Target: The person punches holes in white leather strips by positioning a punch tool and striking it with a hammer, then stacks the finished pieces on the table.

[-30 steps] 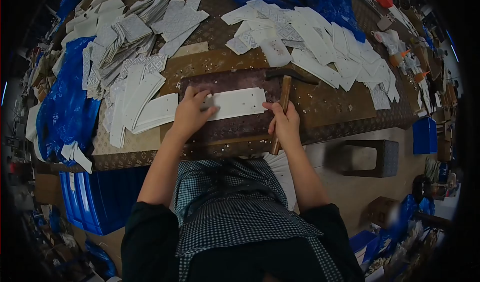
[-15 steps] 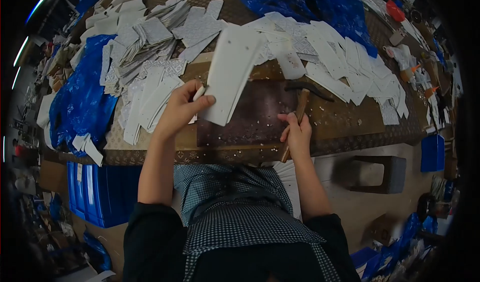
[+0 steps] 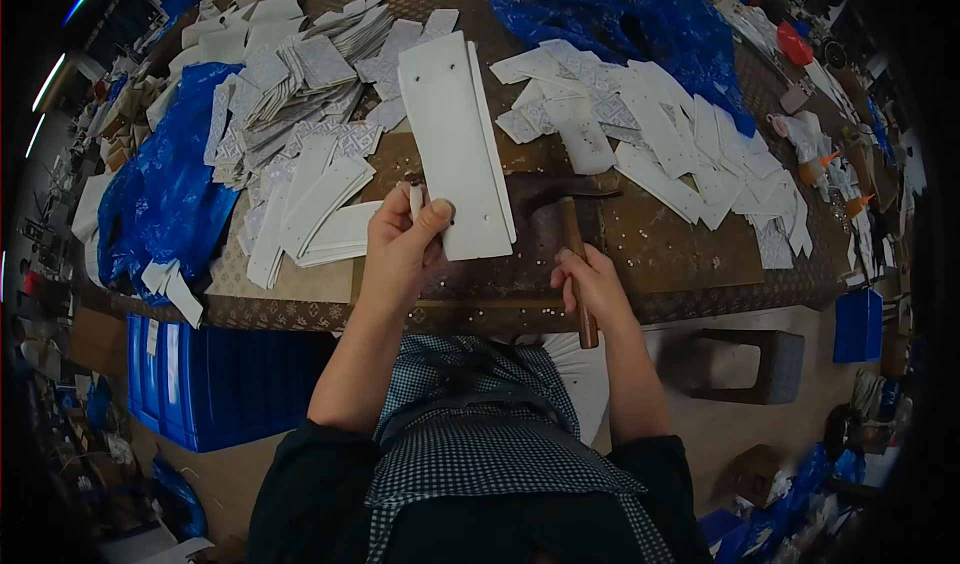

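Observation:
My left hand (image 3: 400, 249) grips a thin stack of white strips (image 3: 455, 149) by its lower left edge, raised over the table. Small holes show near the ends of the top strip. A short white stick-like thing (image 3: 416, 202) also pokes up from the fingers of that hand; its kind is hard to tell. In my right hand (image 3: 602, 289) is a hammer (image 3: 571, 226), held by its wooden handle with the dark head pointing away from me. Beneath both hands lies a dark reddish-brown pad (image 3: 470, 282) sprinkled with tiny white bits.
Patterned and white strips (image 3: 320, 64) are heaped at the left, with a blue plastic sheet (image 3: 165, 184) beside them. Holed strips (image 3: 690, 144) spread at the right. Another blue sheet (image 3: 620, 24) lies behind. Below the table stand a blue bin (image 3: 240, 384) and a stool (image 3: 780, 369).
My left hand has moved right and slightly down, and the white strips now stand more upright, tilted the other way. The hammer has turned, its handle end nearer me.

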`<state>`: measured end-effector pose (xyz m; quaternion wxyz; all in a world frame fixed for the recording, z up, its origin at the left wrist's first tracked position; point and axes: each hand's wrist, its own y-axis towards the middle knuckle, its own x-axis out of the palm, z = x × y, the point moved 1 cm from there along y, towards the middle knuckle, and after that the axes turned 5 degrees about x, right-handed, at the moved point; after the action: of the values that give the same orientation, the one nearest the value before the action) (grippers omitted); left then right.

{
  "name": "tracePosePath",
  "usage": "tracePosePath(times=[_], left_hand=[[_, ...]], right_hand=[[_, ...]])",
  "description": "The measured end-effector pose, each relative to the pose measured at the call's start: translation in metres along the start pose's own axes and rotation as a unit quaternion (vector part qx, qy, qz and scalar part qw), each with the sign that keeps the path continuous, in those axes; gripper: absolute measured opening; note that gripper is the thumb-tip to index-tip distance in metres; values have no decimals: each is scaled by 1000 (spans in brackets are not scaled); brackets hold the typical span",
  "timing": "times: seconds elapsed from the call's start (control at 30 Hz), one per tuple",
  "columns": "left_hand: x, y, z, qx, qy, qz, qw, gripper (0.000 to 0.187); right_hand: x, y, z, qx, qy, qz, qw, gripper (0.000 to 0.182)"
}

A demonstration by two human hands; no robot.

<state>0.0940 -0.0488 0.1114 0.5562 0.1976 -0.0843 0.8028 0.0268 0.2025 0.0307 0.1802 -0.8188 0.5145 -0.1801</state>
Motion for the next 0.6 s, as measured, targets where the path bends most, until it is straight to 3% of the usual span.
tracePosePath(times=[0.03,0.13,0.17,0.23,0.33,0.43,0.47,0.6], left_hand=[[0,-3,-2,1,7,5,1000,19],[6,-15,1,8,17,21,1000,18],[9,-18,3,12,15,24,1000,18],[11,-24,7,15,13,25,999,18],[11,-28,5,1,3,7,1000,18],[13,-32,0,-26,-31,-27,999,18],[16,-34,1,-34,-51,-36,997,19],[15,-44,-10,-74,-190,-94,974,25]], right_hand=[[1,-1,-2,19,1,-32,999,23],[5,0,-5,39,-132,-7,990,27],[7,-3,-6,-54,-274,71,958,28],[19,-14,-11,-232,-521,214,793,30],[38,-45,-51,-270,-216,117,931,29],[62,-77,-78,-254,91,-88,959,24],[65,-78,-78,-284,28,-70,956,22],[77,-74,-73,-297,14,-63,953,19]])
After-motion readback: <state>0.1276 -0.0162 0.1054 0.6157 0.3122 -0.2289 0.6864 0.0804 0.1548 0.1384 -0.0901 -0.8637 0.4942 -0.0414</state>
